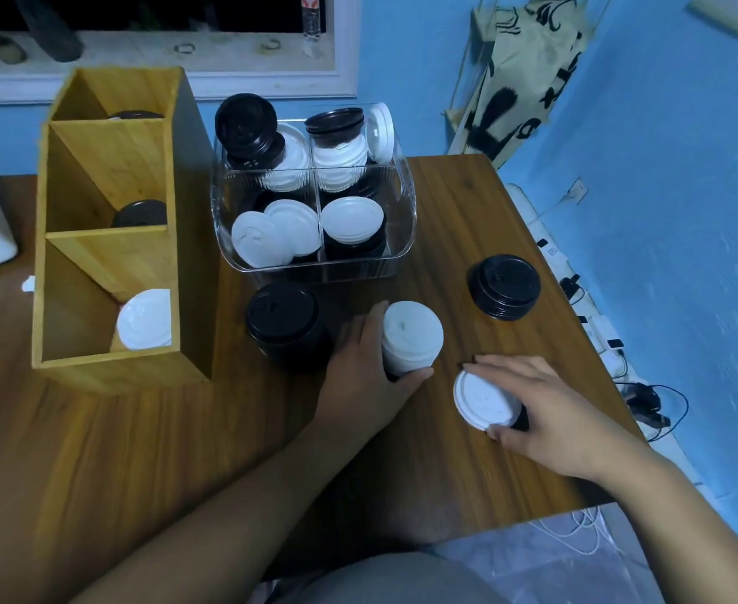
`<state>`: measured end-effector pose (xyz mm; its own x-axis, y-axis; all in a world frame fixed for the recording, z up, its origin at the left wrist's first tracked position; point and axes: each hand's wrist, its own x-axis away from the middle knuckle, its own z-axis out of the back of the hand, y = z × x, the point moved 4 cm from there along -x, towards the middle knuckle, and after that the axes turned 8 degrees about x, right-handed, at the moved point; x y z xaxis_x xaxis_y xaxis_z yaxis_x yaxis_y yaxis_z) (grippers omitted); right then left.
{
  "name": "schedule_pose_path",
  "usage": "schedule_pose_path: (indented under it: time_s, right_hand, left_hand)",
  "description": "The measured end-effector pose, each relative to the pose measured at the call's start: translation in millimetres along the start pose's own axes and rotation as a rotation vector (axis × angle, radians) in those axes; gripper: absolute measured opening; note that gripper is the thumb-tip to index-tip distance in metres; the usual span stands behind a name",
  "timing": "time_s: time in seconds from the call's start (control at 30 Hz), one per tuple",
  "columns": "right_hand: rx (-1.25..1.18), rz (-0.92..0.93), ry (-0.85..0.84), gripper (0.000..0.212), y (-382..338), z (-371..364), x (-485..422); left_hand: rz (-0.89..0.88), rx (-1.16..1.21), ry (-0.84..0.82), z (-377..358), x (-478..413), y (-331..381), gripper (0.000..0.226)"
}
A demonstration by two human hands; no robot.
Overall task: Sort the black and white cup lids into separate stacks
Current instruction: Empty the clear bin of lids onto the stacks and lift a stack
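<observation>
My left hand [365, 372] grips a stack of white lids [410, 337] standing on the wooden table [140, 451]. My right hand [545, 407] holds a single white lid [480, 398] tilted on edge just above the table, with something dark behind it. A tall stack of black lids [284, 329] stands left of the white stack. A shorter stack of black lids [504, 285] sits at the right. A clear divided bin [397, 237] behind them holds several mixed black and white lids.
A bamboo organiser [110, 220] with three compartments stands at the left, with black lids in the two far compartments and a white lid [144, 318] in the near one. The table's right edge drops to a floor with power strips and cables [646, 403].
</observation>
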<state>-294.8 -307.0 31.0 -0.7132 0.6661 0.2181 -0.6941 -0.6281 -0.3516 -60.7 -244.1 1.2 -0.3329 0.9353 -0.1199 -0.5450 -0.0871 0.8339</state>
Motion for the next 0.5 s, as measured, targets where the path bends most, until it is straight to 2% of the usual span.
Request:
schedule_pose_path:
  time_s: [0.3, 0.43, 0.5]
  right_hand:
    - [-0.259, 0.010, 0.257, 0.075, -27.1, 23.2, -6.2]
    - [-0.195, 0.006, 0.370, 0.079, -51.9, 36.8, -40.3]
    - [-0.138, 0.002, 0.347, 0.079, -62.5, 37.3, -59.2]
  left_hand:
    - [-0.014, -0.003, 0.001, 0.7, 0.1, 1.2, 0.099]
    - [-0.025, -0.002, 0.010, 1.4, -0.4, 3.0, 0.096]
    - [-0.042, 0.003, 0.016, 0.1, -0.8, 0.7, 0.093]
